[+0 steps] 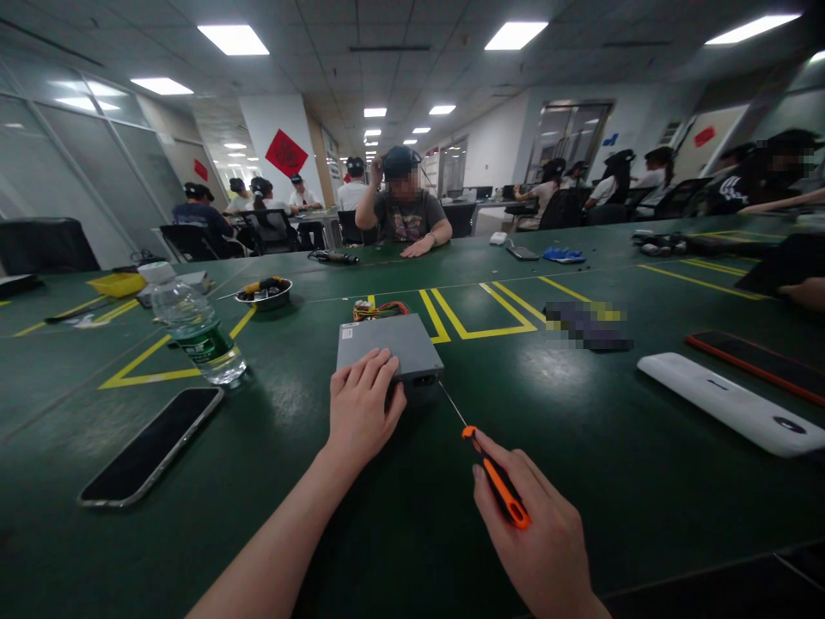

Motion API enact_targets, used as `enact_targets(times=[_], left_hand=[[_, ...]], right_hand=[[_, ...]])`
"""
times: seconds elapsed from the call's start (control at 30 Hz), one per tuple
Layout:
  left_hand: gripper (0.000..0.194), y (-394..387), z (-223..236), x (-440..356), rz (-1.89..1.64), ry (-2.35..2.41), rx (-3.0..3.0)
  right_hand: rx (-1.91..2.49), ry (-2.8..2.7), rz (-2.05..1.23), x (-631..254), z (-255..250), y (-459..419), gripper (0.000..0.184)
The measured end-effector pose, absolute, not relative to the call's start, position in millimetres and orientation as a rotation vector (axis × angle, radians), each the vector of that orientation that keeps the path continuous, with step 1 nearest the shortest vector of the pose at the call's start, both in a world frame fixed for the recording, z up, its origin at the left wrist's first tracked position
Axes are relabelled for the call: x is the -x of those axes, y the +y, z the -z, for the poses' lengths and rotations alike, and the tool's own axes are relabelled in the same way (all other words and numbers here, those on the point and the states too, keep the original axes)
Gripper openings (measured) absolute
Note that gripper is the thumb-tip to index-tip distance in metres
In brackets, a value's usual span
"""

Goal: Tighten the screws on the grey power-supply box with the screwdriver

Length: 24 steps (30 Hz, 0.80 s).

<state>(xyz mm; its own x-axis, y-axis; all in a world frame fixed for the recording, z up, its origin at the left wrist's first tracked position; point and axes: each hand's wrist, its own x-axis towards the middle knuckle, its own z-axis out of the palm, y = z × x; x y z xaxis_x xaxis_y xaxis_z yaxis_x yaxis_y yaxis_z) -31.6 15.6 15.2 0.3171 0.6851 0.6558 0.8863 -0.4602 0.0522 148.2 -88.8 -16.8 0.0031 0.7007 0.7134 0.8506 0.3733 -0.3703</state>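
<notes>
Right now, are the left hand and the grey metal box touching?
Touching: the head view shows the left hand with its fingers resting on top of the grey metal box.

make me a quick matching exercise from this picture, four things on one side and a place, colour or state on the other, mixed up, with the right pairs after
1. screwdriver
2. grey metal box
3. bowl
4. bottle

A. under the left hand
B. has a green label
C. has things in it
D. held in the right hand

Right pairs: 1-D, 2-A, 3-C, 4-B
</notes>
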Motion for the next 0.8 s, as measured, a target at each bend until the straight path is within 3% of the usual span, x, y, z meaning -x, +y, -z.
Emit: enact_targets(times=[0.17, 0.37, 0.67, 0.8], left_hand=[[0.029, 16, -15, 32, 0.905, -1.406, 2.268], [0.028, 16, -15, 31, 0.915, -1.41, 2.274], [0.028, 16, -16, 31, 0.9, -1.416, 2.301], [0.029, 16, -17, 30, 0.911, -1.407, 2.298]], right_hand=[[1.378, -1.714, 0.157, -148, 15, -90, 0.028], [1.547, -1.55, -0.17, -144, 4, -97, 0.027], [1.478, -1.764, 0.427, -135, -4, -94, 0.027], [1.48, -1.796, 0.504, -133, 0, -94, 0.027]])
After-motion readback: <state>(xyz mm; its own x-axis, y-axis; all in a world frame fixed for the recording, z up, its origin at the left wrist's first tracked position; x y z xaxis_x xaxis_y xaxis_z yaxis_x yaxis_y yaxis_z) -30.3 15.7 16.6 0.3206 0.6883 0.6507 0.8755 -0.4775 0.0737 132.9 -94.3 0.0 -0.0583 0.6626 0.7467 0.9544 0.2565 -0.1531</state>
